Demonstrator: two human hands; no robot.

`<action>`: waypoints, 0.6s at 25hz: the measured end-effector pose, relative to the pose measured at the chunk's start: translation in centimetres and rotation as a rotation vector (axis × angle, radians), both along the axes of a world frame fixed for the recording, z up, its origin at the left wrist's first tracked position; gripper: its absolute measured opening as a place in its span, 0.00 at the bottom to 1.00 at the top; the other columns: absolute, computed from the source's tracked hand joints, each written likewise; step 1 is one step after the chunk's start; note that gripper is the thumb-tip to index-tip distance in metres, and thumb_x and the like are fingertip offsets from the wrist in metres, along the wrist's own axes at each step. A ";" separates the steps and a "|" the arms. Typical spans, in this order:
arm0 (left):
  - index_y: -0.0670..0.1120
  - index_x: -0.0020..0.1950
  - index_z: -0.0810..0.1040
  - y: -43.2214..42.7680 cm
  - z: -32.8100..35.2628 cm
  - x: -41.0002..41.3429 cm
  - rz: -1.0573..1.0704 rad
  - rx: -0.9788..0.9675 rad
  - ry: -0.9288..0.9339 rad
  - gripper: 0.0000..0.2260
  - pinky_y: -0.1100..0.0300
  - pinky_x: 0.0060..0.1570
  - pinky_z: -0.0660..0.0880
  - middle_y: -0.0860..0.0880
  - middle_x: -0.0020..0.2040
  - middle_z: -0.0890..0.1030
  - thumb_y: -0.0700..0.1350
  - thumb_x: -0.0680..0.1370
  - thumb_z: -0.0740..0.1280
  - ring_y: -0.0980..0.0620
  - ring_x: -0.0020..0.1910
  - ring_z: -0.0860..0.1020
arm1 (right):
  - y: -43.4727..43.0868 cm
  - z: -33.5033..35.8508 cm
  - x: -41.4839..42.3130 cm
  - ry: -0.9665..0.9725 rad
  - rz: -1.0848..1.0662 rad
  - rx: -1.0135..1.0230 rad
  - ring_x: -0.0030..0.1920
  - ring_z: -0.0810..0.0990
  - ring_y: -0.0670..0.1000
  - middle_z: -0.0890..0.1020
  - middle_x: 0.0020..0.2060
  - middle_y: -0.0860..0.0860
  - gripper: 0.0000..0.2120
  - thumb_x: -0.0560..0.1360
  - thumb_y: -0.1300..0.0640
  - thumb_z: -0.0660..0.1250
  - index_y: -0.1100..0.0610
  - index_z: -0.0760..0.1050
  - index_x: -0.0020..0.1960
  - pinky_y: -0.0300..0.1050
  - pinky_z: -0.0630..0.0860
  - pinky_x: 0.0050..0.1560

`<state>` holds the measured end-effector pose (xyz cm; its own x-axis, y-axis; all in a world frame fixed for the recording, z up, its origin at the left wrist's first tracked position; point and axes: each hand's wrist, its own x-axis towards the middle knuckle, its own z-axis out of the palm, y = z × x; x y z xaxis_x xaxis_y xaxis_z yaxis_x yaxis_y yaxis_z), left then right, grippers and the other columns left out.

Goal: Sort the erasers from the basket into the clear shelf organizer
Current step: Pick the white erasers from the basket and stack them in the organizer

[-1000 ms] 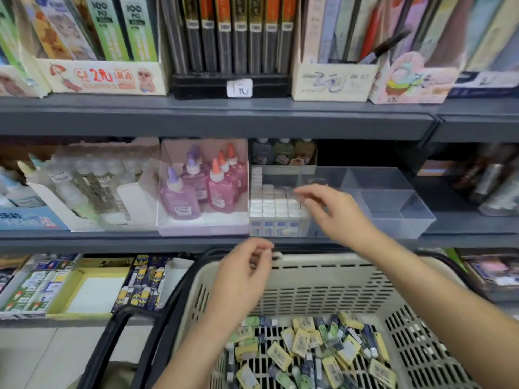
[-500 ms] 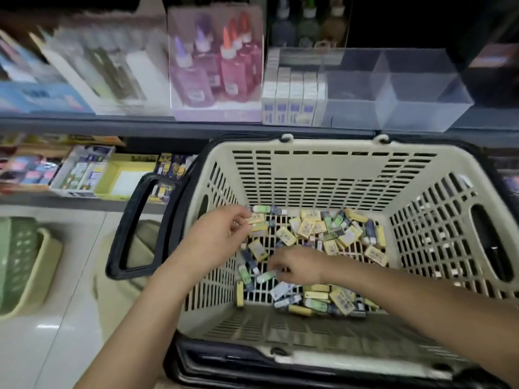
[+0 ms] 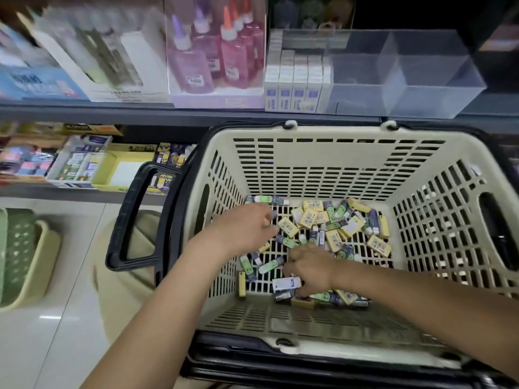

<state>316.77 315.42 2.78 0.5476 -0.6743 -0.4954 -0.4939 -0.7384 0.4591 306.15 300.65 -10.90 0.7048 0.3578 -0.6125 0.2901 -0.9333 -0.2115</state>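
A beige slotted basket [image 3: 323, 164] with black handles holds several loose erasers [image 3: 325, 220] in yellow, green, dark blue and white. My left hand [image 3: 244, 228] reaches in from the left with its fingertips curled at the edge of the pile. Whether it grips anything is blurred. My right hand [image 3: 309, 269] is low in the basket, its fingers curled round a white eraser with blue print [image 3: 286, 283]. Above on the shelf, the clear organizer [image 3: 421, 77] has white boxed erasers [image 3: 297, 80] in its left compartment. Its two right compartments are bare.
Left of the organizer on the grey shelf [image 3: 112, 112] stand pink and purple glue bottles [image 3: 213, 60]. A lower shelf holds stationery boxes [image 3: 84, 164]. A green and beige basket [image 3: 25, 256] sits on the tiled floor at the left.
My view has dropped from the shelf to the basket. My right hand left the organizer and went down into the erasers, and it now holds a white one. My left hand also moved into the basket.
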 end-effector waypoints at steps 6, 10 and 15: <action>0.46 0.40 0.71 -5.2 -6.4 -0.6 -0.212 0.248 0.235 0.07 0.62 0.28 0.62 0.50 0.34 0.67 0.42 0.78 0.61 0.54 0.28 0.64 | -0.2 0.5 0.3 0.061 -0.011 0.027 0.63 0.67 0.54 0.72 0.61 0.52 0.23 0.72 0.44 0.67 0.48 0.72 0.65 0.48 0.61 0.64; 0.43 0.49 0.74 -4.9 -10.5 -3.2 -0.263 0.372 0.423 0.06 0.61 0.34 0.72 0.49 0.39 0.75 0.45 0.76 0.68 0.52 0.35 0.73 | -1.2 1.8 -0.1 0.068 -0.108 0.146 0.58 0.71 0.52 0.76 0.56 0.50 0.19 0.71 0.47 0.69 0.51 0.76 0.60 0.47 0.66 0.60; 0.42 0.68 0.66 -5.2 -10.6 -2.3 -0.014 0.168 0.575 0.23 0.65 0.39 0.78 0.47 0.57 0.79 0.47 0.76 0.68 0.57 0.44 0.79 | -3.4 3.3 -0.4 0.036 -0.575 0.392 0.46 0.76 0.49 0.79 0.48 0.50 0.18 0.73 0.52 0.69 0.54 0.73 0.61 0.42 0.72 0.44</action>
